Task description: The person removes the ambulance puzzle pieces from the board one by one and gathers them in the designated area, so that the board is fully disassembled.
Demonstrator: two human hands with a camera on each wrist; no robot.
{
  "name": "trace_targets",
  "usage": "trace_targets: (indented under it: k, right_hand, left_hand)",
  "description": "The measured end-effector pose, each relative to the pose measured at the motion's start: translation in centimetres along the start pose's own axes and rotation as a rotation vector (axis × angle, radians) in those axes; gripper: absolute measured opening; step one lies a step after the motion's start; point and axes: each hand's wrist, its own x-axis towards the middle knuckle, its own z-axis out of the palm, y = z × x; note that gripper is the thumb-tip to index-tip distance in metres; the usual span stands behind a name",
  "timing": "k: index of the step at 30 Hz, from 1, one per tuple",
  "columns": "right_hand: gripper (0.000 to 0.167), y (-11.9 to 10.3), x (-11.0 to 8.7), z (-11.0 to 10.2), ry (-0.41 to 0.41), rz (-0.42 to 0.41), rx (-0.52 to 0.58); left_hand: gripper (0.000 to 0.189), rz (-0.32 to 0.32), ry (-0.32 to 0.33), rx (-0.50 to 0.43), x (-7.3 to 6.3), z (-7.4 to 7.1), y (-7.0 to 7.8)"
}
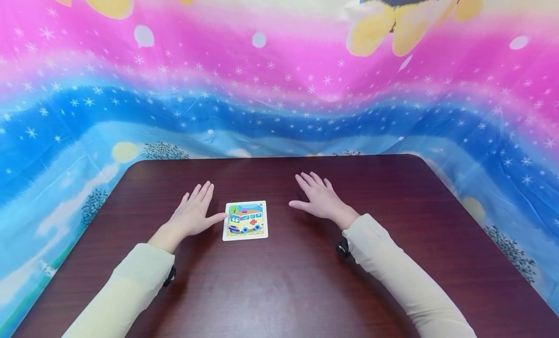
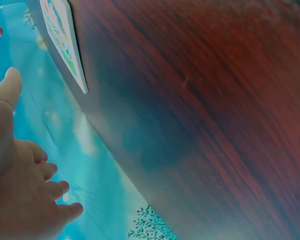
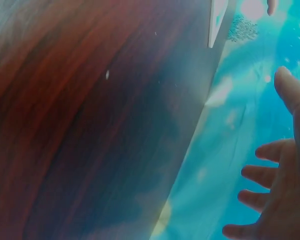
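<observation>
A square picture board (image 1: 245,220) with a yellow-and-white ambulance on it lies flat on the dark table, left of centre. To its left is my left hand (image 1: 192,214), fingers stretched out and thumb pointing at the board's left edge; whether the thumb touches it I cannot tell. My right hand (image 1: 320,200), fingers spread, is apart from the board on its right side. Neither hand holds anything. In the left wrist view the board (image 2: 62,40) shows its thin edge beyond the left hand (image 2: 25,185). Only a sliver of the board (image 3: 217,22) appears in the right wrist view.
The dark red-brown wooden table (image 1: 279,289) has rounded far corners. A pink and blue cloth (image 1: 279,100) with snowflakes hangs behind it and along both sides. Black bands (image 1: 343,248) sit at both wrists below light sleeves.
</observation>
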Motion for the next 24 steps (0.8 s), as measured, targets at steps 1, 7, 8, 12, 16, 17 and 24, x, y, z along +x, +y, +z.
trace_targets:
  k: [1, 7, 8, 12, 16, 17, 24]
  right_hand:
    - [0.084, -0.1, 0.1, 0.1, -0.007, -0.007, 0.001]
    - [0.085, -1.1, 0.6, 0.9, -0.048, -0.046, 0.004]
    - [0.086, -1.3, 0.6, 1.0, -0.057, -0.052, 0.004]
    - [0.086, -2.0, 0.9, 1.6, -0.084, -0.078, 0.014]
    - [0.086, -2.9, 1.2, 2.1, -0.104, -0.103, 0.008]
    - [0.086, -3.1, 1.3, 2.2, -0.108, -0.108, 0.002]
    - [0.084, -4.4, 1.6, 2.9, -0.144, -0.144, -0.001]
  left_hand:
    - [0.089, 0.007, -0.002, 0.000, 0.0, 0.1, 0.0]
    - [0.090, 0.046, -0.028, 0.013, 0.0, 0.6, -0.1]
    - [0.090, 0.056, -0.036, 0.013, 0.0, 0.7, -0.1]
    - [0.090, 0.103, -0.071, 0.003, 0.1, 1.1, -0.3]
    - [0.089, 0.147, -0.108, -0.015, 0.2, 1.3, -0.4]
    - [0.088, 0.159, -0.115, -0.020, 0.2, 1.4, -0.5]
    - [0.087, 0.199, -0.175, -0.038, 0.1, 1.6, -0.4]
